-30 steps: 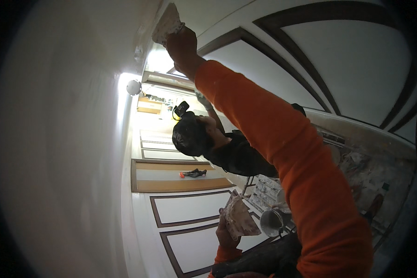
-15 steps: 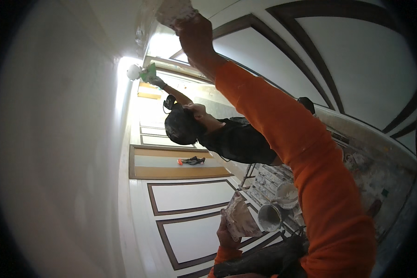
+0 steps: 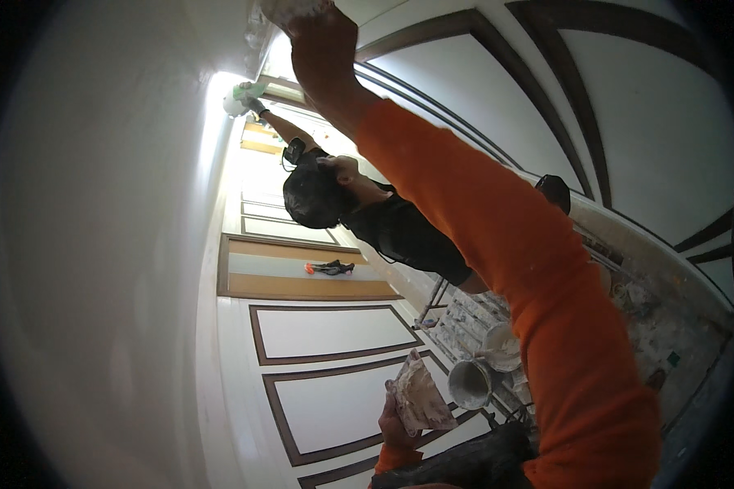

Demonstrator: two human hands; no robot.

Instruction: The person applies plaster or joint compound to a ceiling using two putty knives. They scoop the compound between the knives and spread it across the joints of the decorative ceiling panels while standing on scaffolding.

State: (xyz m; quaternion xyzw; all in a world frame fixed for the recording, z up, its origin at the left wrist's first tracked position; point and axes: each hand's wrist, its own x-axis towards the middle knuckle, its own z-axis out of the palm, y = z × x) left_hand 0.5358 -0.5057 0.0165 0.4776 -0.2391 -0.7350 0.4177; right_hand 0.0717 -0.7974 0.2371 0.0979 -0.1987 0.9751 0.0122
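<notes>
My right arm, in an orange sleeve, stretches to the top of the view. There my right hand (image 3: 324,45) is closed on a plaster-smeared scraper (image 3: 289,10), partly cut off by the upper edge, against or close to the pale smooth surface (image 3: 106,228) on the left; whether it touches cannot be seen. Low in the view, my left hand (image 3: 393,420) grips a wide plaster-coated spatula (image 3: 420,395) with putty on its face. Only the fingers at its edge show.
A co-worker in black (image 3: 416,240) reaches a gloved hand (image 3: 253,102) holding a green tool toward the same surface. Plaster-spattered buckets (image 3: 470,383) stand on a whitened slatted platform (image 3: 465,322). Framed wall panels (image 3: 334,334) and a ledge with a black-and-orange item (image 3: 330,267) lie beyond.
My right hand and scraper have shifted up and left, farther out of view. My left hand with the spatula stays nearly in place. The co-worker's arm has also moved slightly up and left.
</notes>
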